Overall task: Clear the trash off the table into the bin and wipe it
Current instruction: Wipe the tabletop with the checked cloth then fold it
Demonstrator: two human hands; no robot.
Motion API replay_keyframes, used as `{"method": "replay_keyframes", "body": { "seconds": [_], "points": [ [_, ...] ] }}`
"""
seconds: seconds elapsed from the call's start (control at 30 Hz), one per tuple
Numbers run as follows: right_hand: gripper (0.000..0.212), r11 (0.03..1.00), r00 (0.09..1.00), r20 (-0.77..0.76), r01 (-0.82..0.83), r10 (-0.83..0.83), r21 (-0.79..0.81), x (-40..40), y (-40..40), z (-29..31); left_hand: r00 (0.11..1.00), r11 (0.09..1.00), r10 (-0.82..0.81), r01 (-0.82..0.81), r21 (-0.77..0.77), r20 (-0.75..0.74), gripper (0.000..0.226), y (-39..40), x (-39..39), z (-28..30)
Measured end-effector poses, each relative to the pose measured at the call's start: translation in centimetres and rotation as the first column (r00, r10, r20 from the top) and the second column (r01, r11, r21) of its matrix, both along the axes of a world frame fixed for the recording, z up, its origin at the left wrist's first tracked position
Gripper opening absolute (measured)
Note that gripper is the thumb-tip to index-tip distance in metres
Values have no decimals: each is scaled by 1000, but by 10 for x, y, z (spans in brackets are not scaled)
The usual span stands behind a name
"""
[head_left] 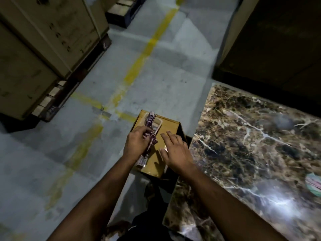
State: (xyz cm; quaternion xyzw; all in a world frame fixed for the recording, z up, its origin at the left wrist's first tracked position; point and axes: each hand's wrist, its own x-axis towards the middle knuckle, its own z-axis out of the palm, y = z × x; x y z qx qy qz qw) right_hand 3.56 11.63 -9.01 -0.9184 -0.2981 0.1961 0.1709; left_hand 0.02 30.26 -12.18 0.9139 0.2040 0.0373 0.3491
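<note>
While the left hand (pixel 137 141) curls its fingers around a striped wrapper (pixel 150 134) above the cardboard bin (pixel 156 164), ready to drop it, the right hand (pixel 175 152) hovers slack and empty; left of the marble tabletop (pixel 251 136), the bin sits within easy reach.

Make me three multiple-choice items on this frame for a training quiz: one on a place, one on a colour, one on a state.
1. Where is the cardboard box?
A. on the table
B. on the floor beside the table
C. on a shelf

2. What colour are the floor lines?
A. yellow
B. red
C. blue

3. What is the left hand doing?
A. resting flat on the table
B. hanging idle
C. gripping a striped wrapper

Answers: 1 B, the box stands by the marble table edge; 2 A, the lines are yellow; 3 C, fingers curl round the wrapper over the box.
</note>
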Motion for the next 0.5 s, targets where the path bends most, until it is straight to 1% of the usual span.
{"method": "replay_keyframes", "body": {
  "seconds": [0.07,0.13,0.23,0.3,0.37,0.43,0.5],
  "points": [
    [58,994,998,-46,52,-48,96,1,-23,7,997,999,17,-13,-51,81,25,-20,-2,26],
    [56,969,989,-121,116,-91,219,1,-51,20,990,989,57,-38,-141,132,24,-51,-4,54],
    [55,905,983,-139,166,-120,392,2,-95,38,970,966,127,-75,-246,206,23,-104,-7,90],
    [52,849,979,-148,195,-139,492,0,-127,55,957,947,125,-36,-319,263,24,-144,-7,107],
    [48,802,974,-142,227,-178,552,1,-155,69,947,922,103,24,-387,304,26,-184,-7,119],
    [38,754,954,-141,296,-264,586,2,-179,79,944,890,93,63,-451,315,29,-218,-6,127],
    [25,673,913,-152,383,-378,632,2,-203,85,940,867,88,90,-489,330,34,-244,-5,131]
  ]
}}
